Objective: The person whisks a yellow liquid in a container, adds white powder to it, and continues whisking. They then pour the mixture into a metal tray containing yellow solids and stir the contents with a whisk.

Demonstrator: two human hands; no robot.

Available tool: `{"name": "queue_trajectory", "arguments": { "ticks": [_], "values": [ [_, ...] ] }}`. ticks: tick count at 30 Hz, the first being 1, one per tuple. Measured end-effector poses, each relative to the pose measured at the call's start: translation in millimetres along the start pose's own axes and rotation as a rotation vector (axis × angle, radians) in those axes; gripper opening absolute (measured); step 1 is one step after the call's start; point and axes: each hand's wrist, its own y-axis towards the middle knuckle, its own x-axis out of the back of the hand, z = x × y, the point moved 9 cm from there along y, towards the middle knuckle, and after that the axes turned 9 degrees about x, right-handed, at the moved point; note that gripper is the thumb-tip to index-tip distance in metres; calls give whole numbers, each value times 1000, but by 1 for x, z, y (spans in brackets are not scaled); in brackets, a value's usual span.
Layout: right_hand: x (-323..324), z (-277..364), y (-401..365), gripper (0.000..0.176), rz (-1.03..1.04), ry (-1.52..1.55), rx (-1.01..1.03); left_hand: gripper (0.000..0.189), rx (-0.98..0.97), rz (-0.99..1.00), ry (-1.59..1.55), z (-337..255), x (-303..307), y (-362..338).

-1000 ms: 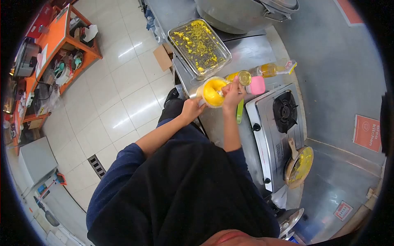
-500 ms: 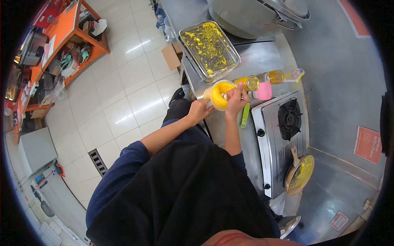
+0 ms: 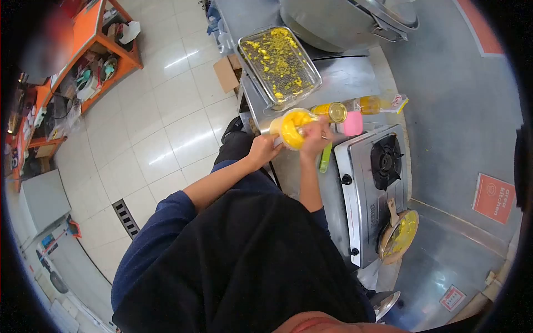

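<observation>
My left hand (image 3: 260,150) grips the near side of a clear container (image 3: 291,129) filled with a yellow mixture, held tilted over the steel counter (image 3: 333,72). My right hand (image 3: 315,137) is closed on a thin utensil that reaches into the container's mouth. Just beyond the container stand a gold-lidded tin (image 3: 332,111) and a pink cup (image 3: 351,124).
A wire-rack tray (image 3: 279,60) with yellow crumbs lies further along the counter, near a large steel pot (image 3: 344,22). An oil bottle (image 3: 373,104) lies by the wall. A gas stove (image 3: 371,183) is at right, a pan with yellow food (image 3: 400,236) beyond it. A green tool (image 3: 325,157) lies by the stove.
The view shifted slightly. My right hand moved a little around the container's mouth with the utensil; my left hand keeps its hold on the container.
</observation>
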Motion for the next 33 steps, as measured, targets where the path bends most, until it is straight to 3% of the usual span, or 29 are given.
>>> {"name": "queue_trajectory", "arguments": {
  "ticks": [1,3,5,6,7,9,11,14,15,17,19,21,22,23,25,27,29,30,33],
  "values": [
    [-12,-19,-7,38,154,-72,-146,17,-7,0,-5,-4,0,1],
    [-10,32,20,37,165,-225,-155,16,-17,-2,-3,-8,4,-4],
    [-16,81,41,44,176,339,-73,16,6,10,-31,-5,5,-5],
    [17,44,24,44,-202,26,133,16,3,26,-62,-7,4,-2],
    [19,29,14,44,-203,31,144,16,-8,24,-64,-8,4,-1],
    [-16,-6,-1,37,125,-99,-228,16,-52,-25,56,-9,4,-1],
    [-5,0,13,36,131,-172,-199,17,-64,-29,36,-3,1,0],
    [27,32,16,42,-284,-135,245,16,-45,4,24,2,-2,-5],
    [26,34,15,42,-288,-127,257,15,-18,20,31,2,-4,0],
    [-4,-9,3,39,88,-128,-246,15,-57,0,9,-6,-2,0],
    [11,9,20,40,76,-187,-198,16,-53,-5,-15,-1,-1,-9],
    [32,43,23,43,-241,-105,36,18,-73,18,-9,1,-4,-3],
    [35,15,10,45,-224,-300,340,20,-35,42,29,-5,1,-1],
    [34,25,13,45,-233,-301,357,20,-52,45,22,-8,0,2],
    [2,4,16,42,93,-262,-149,20,-72,9,-8,-7,1,-2],
    [11,14,24,43,68,-151,-109,21,-59,16,-13,3,-6,-6],
    [36,28,11,47,-342,-163,71,22,-84,18,-10,-1,-2,-4],
    [39,30,14,47,-347,-161,83,22,-44,43,-8,-4,1,-2],
    [11,17,22,45,94,-247,-54,23,-38,45,11,-3,-1,6]
  ]
}}
